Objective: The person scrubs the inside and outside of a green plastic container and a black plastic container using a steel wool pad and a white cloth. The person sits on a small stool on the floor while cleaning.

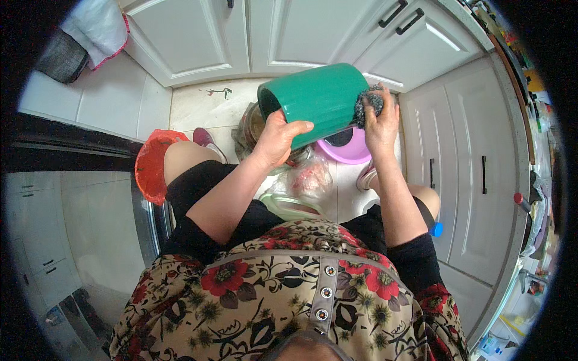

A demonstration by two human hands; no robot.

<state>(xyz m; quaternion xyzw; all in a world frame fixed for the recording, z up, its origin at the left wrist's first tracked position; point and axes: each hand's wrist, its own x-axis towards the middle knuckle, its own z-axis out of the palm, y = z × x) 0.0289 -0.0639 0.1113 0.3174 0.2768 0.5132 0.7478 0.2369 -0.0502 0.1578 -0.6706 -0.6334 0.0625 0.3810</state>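
Note:
A green cylindrical container (323, 99) lies tilted on its side in the air, its open end to the left. My left hand (281, 140) grips the rim at that end, thumb outside and fingers partly hidden. At the other end, my right hand (382, 117) holds a dark grey mesh scouring pad (368, 106) against the container's base. Below them on the floor stand a pink basin (350, 153) with something dark in it, a clear plastic bag (311, 178) with reddish contents, and a pale green basin (289, 205) near my lap. A metal pot (250, 126) is partly hidden behind the container.
White cabinet doors (307, 31) close off the front, and more cabinets (456, 171) stand at the right under a cluttered counter. A red plastic bag (151, 169) lines a bin by my left knee. Left are a dark glossy panel and hanging cloths (97, 31).

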